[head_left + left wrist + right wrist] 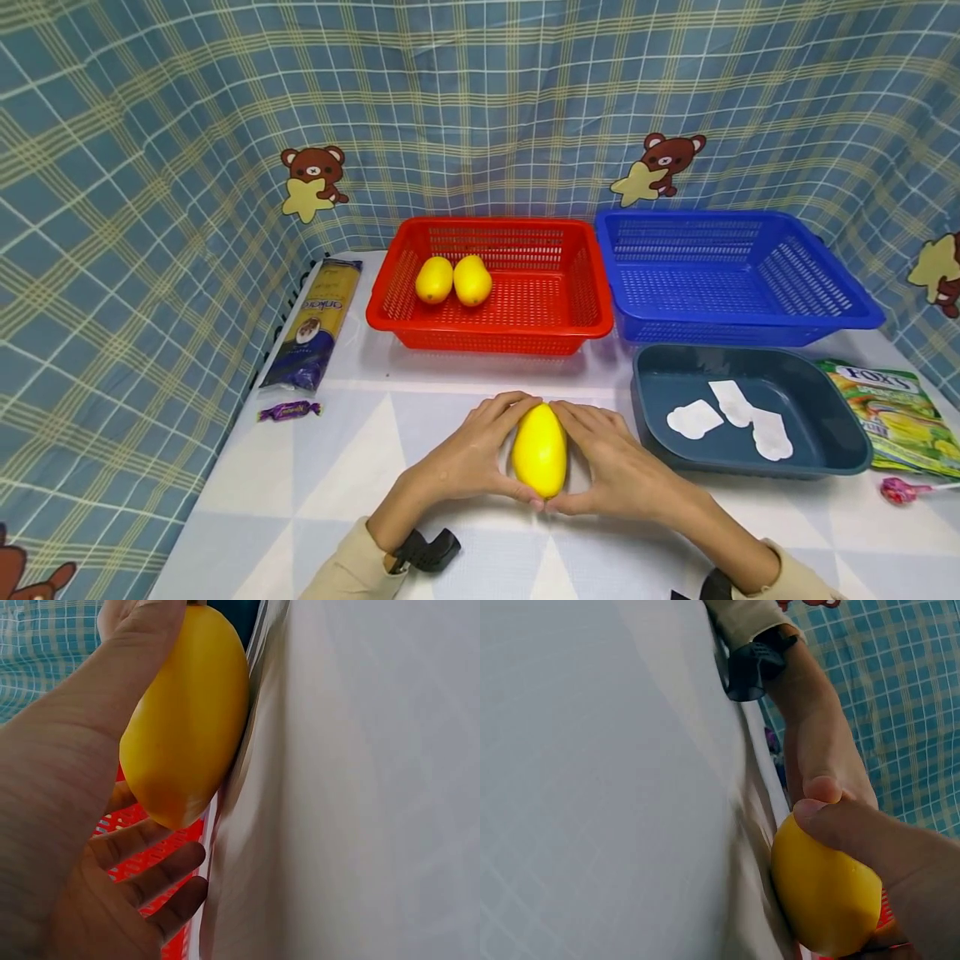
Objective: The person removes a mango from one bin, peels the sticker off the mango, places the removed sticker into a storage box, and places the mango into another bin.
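Observation:
A smooth, oval yellow fruit [539, 450] is on the table between my two hands, its long side pointing away from me. My left hand [474, 457] holds it from the left, thumb at its near end and fingertips at the far end. From the other side my right hand [617, 460] holds it the same way, and the two thumbs meet at the near end. In the left wrist view the thumb side overlaps the fruit [186, 720], while several fingers [169, 874] reach past it. The right wrist view shows a thumb lying on the fruit [825, 889].
Behind my hands stands a red basket [491, 342] with two yellow fruits [453, 280], beside a blue basket [742, 321]. At right are a dark tray [821, 417] with white flat pieces [733, 417], a Fox's bag [900, 417] and a lollipop [897, 491]. At left lie a packet [313, 325] and purple candy [288, 411].

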Demonstrator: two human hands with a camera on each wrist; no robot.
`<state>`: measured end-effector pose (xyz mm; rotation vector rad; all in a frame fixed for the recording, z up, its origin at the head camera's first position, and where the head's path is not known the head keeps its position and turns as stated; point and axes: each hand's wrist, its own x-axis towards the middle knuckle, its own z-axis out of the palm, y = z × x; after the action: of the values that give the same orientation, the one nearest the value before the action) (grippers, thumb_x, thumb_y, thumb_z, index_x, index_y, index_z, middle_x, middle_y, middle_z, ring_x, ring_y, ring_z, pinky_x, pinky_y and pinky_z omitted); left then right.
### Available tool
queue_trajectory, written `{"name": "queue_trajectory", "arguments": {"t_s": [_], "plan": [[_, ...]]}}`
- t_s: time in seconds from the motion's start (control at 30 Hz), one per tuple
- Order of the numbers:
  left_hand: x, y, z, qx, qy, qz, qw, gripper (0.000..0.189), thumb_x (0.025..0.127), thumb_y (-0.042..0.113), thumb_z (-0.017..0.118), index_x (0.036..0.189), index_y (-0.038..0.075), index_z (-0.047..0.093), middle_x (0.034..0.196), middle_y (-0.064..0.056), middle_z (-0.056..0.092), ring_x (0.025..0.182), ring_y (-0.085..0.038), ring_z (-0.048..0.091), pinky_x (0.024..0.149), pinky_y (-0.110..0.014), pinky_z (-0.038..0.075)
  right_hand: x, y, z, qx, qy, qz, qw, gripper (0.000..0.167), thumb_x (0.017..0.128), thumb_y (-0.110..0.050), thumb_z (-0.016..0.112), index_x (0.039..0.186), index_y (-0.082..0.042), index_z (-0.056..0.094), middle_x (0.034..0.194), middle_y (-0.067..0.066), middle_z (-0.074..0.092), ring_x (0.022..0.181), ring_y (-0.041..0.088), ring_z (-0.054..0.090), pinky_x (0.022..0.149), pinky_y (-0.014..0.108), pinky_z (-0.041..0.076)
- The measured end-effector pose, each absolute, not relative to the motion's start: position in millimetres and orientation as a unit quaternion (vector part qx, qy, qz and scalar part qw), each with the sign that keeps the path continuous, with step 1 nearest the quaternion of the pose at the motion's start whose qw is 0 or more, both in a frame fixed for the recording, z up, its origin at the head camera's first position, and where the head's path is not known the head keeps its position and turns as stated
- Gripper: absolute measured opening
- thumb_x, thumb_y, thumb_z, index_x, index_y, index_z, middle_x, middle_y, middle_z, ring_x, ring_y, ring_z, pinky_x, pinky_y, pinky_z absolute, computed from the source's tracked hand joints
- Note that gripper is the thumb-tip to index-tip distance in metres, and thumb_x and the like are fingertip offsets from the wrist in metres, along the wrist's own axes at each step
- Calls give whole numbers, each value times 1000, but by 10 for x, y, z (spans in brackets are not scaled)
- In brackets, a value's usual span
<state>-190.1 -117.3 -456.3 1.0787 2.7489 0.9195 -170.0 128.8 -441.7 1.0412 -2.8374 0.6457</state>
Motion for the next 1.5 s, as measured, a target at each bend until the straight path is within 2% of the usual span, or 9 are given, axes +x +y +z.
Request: {"name": "queue_trajectory", "arguments": {"t_s": [0.17,0.4,0.5,0.6,0.73,0.93,1.07,1.3,1.5], "plan": [[-1894,-1153,-4560,353,887,296,24,118,63,70,83,157,20,31,153,4,33,137,-16,34,111,-48,34,-1704,1291,-4460,346,-916,187,73,113,68,-74,75,148,-2,45,147,8,50,133,24,44,111,54,25],[-1886,-1150,-4573,354,886,297,26,118,64,68,84,157,18,31,153,3,33,137,-17,34,111,-49,34,-1686,1285,-4478,338,-918,202,45,114,69,-72,76,152,-2,40,150,8,45,136,27,39,112,52,21],[-1885,-1155,-4568,353,887,297,27,120,63,67,85,157,17,30,154,3,33,138,-18,34,112,-49,33,-1687,1275,-4505,339,-917,202,59,115,70,-75,74,151,-1,40,149,10,46,135,28,40,112,52,21],[-1895,-1150,-4558,351,885,304,35,125,63,66,85,160,22,21,156,3,29,139,-18,31,112,-49,32,-1698,1276,-4526,346,-914,192,88,114,69,-75,73,148,1,43,146,11,50,132,27,43,111,53,23],[-1912,-1184,-4507,339,884,320,32,124,66,65,84,161,29,13,159,4,22,141,-20,25,112,-50,33,-1706,1278,-4547,355,-909,190,112,110,66,-66,80,146,0,46,143,10,52,128,25,46,110,53,24],[-1969,-1403,-4344,260,889,376,-31,93,82,54,78,157,34,27,156,8,31,140,-16,30,109,-51,36,-1683,1273,-4573,349,-910,202,97,110,60,-55,86,147,-3,45,143,6,52,128,23,45,110,51,22],[-2065,-1597,-4245,213,884,405,-92,75,89,46,75,153,28,39,151,6,38,132,-19,41,105,-52,41,-1673,1268,-4576,345,-911,201,97,110,60,-56,86,148,-3,44,142,6,51,128,23,45,110,52,23],[-2284,-1993,-4131,164,875,414,-190,68,93,31,73,151,21,41,150,-4,36,99,-25,54,80,-44,51,-1663,1275,-4594,343,-912,205,93,111,59,-54,88,148,-5,44,143,5,51,128,23,44,110,51,23],[-2441,-2317,-4111,102,875,402,-249,60,95,27,71,148,14,46,148,-9,41,89,-23,59,67,-33,50,-1674,1268,-4597,347,-909,209,92,112,59,-54,88,148,-4,44,144,6,50,129,23,44,110,50,24]]}}
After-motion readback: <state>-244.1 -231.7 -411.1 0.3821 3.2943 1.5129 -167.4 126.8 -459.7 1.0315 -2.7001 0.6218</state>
